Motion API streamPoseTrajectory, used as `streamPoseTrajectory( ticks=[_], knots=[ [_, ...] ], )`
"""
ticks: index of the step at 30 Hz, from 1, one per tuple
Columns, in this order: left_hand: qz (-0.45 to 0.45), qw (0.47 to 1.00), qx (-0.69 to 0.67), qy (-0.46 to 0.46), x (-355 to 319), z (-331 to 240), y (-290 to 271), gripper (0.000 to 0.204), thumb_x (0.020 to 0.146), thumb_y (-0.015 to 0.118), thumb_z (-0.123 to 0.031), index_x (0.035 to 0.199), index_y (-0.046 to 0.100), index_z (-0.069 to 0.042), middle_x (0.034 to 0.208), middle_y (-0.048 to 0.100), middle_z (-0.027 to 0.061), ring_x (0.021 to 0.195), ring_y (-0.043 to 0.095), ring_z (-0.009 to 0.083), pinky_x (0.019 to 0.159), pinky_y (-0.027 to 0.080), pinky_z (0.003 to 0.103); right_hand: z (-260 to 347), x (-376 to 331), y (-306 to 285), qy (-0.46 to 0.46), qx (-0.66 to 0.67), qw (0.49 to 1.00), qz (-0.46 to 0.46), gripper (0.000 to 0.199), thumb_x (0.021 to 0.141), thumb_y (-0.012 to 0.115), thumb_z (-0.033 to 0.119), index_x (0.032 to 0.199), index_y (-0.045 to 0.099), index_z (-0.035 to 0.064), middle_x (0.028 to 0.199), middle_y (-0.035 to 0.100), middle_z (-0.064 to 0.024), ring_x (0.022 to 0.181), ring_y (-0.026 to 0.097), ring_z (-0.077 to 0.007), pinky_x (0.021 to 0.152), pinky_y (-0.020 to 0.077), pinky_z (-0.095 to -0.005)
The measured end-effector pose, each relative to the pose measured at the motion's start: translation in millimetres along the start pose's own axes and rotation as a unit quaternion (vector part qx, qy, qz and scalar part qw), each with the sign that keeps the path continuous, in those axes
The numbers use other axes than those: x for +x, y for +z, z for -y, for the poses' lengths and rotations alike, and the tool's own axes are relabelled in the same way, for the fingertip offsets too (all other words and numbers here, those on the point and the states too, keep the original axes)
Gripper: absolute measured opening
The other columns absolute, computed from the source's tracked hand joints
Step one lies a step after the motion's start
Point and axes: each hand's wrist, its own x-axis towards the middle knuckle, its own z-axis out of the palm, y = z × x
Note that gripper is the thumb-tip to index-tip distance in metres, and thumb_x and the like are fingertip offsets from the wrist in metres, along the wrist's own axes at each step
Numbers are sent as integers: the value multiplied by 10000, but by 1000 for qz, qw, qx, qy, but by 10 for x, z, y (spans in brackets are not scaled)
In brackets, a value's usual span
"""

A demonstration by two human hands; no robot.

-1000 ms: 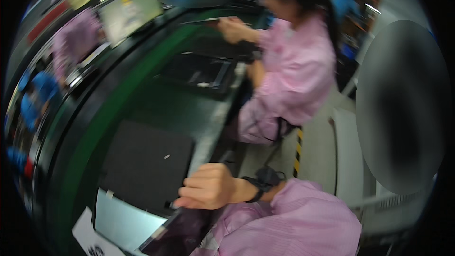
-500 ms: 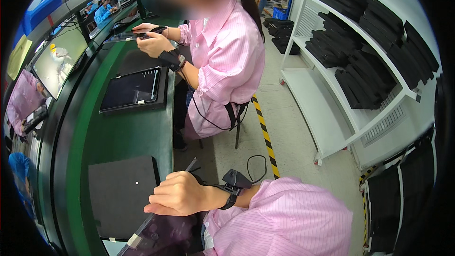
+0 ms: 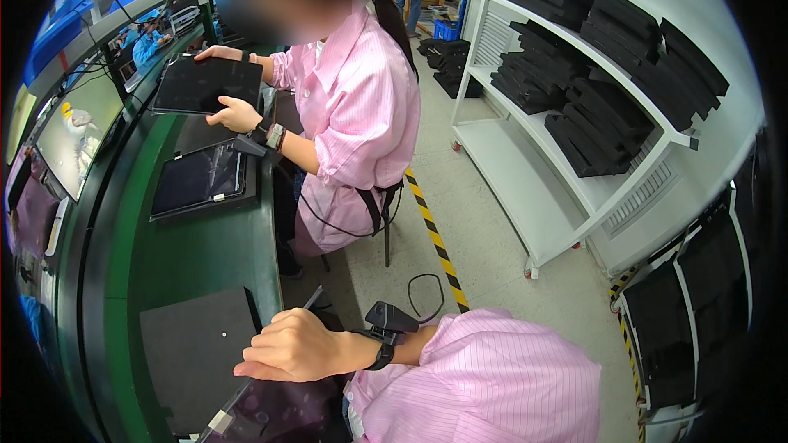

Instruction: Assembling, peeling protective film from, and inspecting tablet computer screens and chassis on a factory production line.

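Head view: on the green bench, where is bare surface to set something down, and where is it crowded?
Bare green bench lies between the tablet in its tray and the dark mat. A narrow green strip runs along the far side of both. The near corner is crowded: the person's hand rests at the mat's edge, above a dark panel.

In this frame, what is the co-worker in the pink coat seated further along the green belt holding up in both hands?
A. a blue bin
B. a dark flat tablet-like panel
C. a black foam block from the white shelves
B: the co-worker's two hands grip a dark flat panel raised above the green belt.
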Motion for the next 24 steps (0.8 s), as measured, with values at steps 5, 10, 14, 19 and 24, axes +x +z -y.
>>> streamPoseTrajectory(
  ticks=[5,10,14,19,24],
  knots=[
    [-35,999,-18,-5,-12,49,-8,279,933,520,-197,896,621,60,864,636,144,841,579,232,813,436,348,58,32,20,3,4,1000,11,327,827,657,267,588,516,92,473,372,-14,394,423,-175,399,295,-295],
    [-31,997,-68,4,82,127,156,235,909,538,-168,879,617,51,844,637,143,815,582,236,799,441,350,6,48,145,28,34,998,39,377,861,617,251,549,498,75,454,442,-56,389,471,-238,369,334,-336],
    [-19,992,-120,41,43,147,221,211,894,547,-150,859,611,48,829,635,148,791,584,233,781,449,349,21,95,202,47,82,995,24,355,857,622,229,568,505,60,468,417,-66,383,410,-245,372,302,-328],
    [9,980,-173,94,57,145,354,182,876,558,-128,833,603,44,809,633,154,760,587,229,758,458,346,49,141,221,64,123,989,40,377,879,592,209,553,492,49,464,419,-79,384,420,-255,367,297,-335],
    [58,959,-226,159,189,90,562,155,857,570,-105,808,596,40,790,631,160,729,590,226,735,467,344,-38,74,196,111,160,978,75,309,896,568,213,659,617,21,510,506,-97,414,477,-262,378,319,-332]
  ],
)
